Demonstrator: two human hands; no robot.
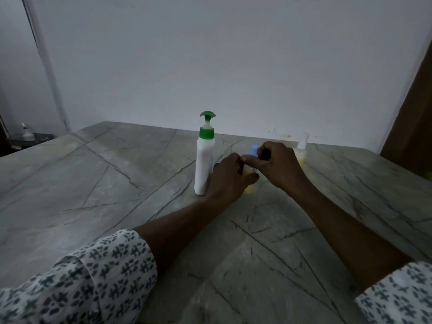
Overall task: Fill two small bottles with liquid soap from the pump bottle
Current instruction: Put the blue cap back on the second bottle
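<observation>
Both hands on a small bottle mid-table, pump bottle just to their left.

The far edge of the grey veined stone-look tabletop (93, 183) meets the plain white wall (233, 66). Its left edge drops off toward a dim corner, and a brown panel (411, 113) stands at the right. The tabletop spreads wide to the left of the tall white pump bottle with green pump head (203, 167), which stands upright. The left hand (228, 176) has its fingers curled round the small clear bottle of yellow liquid (251, 189), which stands on the table just right of the pump bottle. The right hand (278, 164) pinches the blue cap (253, 150) on top of it. A second small clear bottle with white spray top (300, 153) stands behind the right hand, near the wall, also with yellow liquid in it. Both patterned white sleeves (93, 277) are pushed up the forearms.
</observation>
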